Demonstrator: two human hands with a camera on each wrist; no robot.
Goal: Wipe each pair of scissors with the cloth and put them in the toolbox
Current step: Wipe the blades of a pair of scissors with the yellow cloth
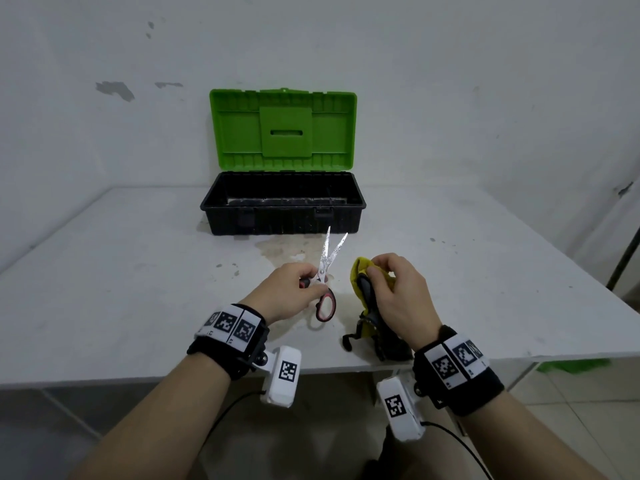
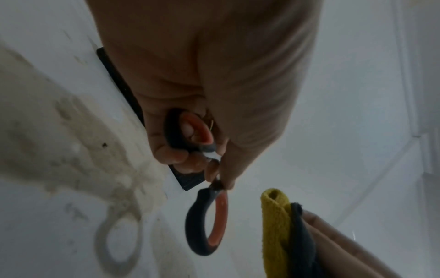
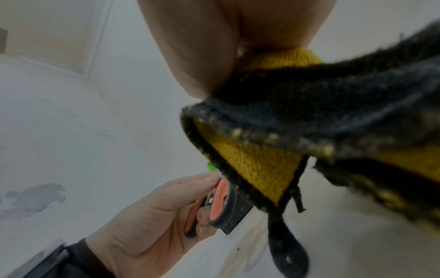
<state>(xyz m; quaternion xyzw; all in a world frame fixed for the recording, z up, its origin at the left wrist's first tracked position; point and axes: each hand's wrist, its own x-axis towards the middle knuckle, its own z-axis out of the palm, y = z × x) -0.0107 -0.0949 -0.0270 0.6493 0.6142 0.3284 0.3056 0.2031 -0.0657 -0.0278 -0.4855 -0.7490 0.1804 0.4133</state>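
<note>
My left hand (image 1: pixel 304 282) holds a pair of scissors (image 1: pixel 327 268) with red-and-black handles above the table, fingers curled round one handle loop (image 2: pixel 190 131). The blades are spread apart and point toward the toolbox (image 1: pixel 282 202). The other loop (image 2: pixel 207 223) hangs free below the hand. Just to the right, my right hand (image 1: pixel 388 282) grips a bunched yellow-and-black cloth (image 1: pixel 362 289), whose lower end trails onto the table. In the right wrist view the cloth (image 3: pixel 262 165) hangs close to the scissors' handle (image 3: pixel 220 201). The toolbox stands open, black base and upright green lid (image 1: pixel 282 128).
The white table (image 1: pixel 138 289) has a brownish stain (image 1: pixel 280 251) in front of the toolbox. A white wall rises right behind the toolbox. The table's front edge runs just under my wrists, with tiled floor below.
</note>
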